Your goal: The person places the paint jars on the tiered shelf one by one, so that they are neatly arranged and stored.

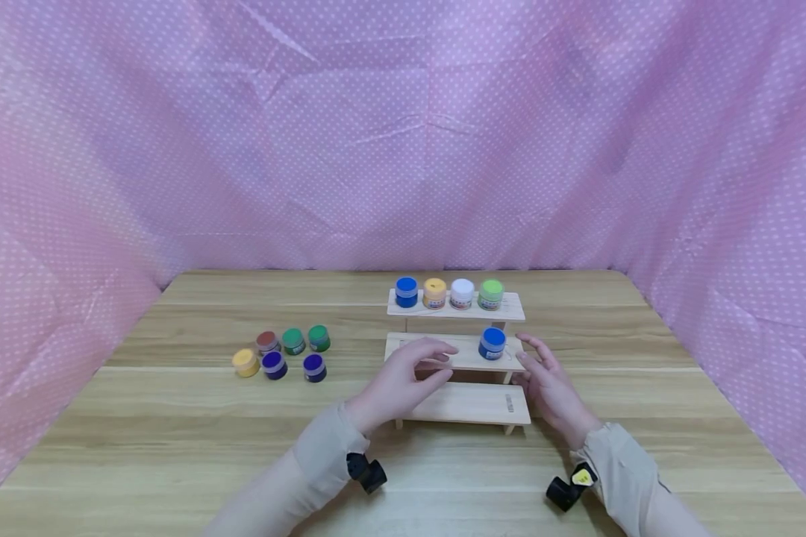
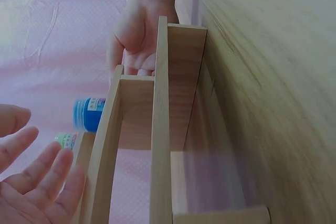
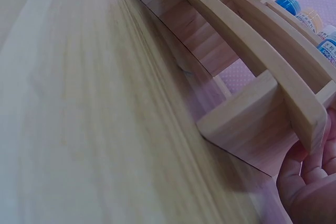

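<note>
Rack [image 1: 470,403] beside right hand [image 1: 552,389]; left [image 1: 401,379] relaxed

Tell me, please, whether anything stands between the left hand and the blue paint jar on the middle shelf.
Nothing visible does: in the head view, only a bare stretch of the middle shelf lies between the left hand and the blue paint jar. No other jar shows on that shelf.

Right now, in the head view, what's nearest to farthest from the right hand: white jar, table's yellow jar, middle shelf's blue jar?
1. Blue jar, on the middle shelf
2. White jar, up on the top shelf
3. Yellow jar, far left on the table
</note>
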`<state>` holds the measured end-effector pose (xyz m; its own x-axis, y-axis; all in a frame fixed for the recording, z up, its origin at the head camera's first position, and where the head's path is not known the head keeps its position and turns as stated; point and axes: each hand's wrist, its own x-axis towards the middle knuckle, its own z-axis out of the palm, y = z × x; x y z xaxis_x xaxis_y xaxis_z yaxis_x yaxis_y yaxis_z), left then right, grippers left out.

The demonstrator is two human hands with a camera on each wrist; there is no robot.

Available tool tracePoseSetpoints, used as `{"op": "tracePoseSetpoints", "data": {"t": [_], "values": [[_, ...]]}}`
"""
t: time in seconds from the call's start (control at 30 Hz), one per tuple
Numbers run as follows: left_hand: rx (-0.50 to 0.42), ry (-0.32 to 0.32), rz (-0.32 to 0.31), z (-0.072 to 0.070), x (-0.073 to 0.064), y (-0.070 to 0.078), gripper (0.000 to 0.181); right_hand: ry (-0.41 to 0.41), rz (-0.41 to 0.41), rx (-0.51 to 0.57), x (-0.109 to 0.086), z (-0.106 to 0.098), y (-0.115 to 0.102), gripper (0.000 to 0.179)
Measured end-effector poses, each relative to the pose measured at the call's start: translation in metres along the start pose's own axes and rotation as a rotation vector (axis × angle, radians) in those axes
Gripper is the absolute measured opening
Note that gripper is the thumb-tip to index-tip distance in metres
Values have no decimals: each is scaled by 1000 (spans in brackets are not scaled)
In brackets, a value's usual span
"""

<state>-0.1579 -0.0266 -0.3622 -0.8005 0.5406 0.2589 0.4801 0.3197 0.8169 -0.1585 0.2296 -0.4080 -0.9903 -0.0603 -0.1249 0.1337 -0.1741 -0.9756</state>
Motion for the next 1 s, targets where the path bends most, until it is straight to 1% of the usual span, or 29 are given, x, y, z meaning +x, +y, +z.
{"op": "tracePoseSetpoints", "data": {"t": [0.1, 0.23, 0.3, 0.47, 0.53, 0.7, 0.9, 1.0], "values": [[40, -7, 0, -4, -8, -2, 31, 5, 4, 2, 0, 1, 0, 25], [81, -12, -31, -13, -19, -4, 33, 0, -7, -6, -1, 1, 0, 25], [91, -3, -47, -18, -23, -6, 34, -4, -14, -17, -1, 1, -1, 25], [136, 50, -105, -29, -35, -9, 35, -6, -24, -35, -1, 0, 0, 23], [150, 77, -119, -33, -39, -11, 35, -7, -25, -36, -1, -1, 0, 23], [174, 135, -123, -44, -47, -12, 36, -7, -20, -39, 0, -1, -1, 24], [219, 168, -108, -57, -53, -19, 37, -3, -18, -41, -2, -2, -1, 25], [210, 179, -135, -65, -58, -24, 38, -14, -20, -48, -2, -2, -1, 25]]}}
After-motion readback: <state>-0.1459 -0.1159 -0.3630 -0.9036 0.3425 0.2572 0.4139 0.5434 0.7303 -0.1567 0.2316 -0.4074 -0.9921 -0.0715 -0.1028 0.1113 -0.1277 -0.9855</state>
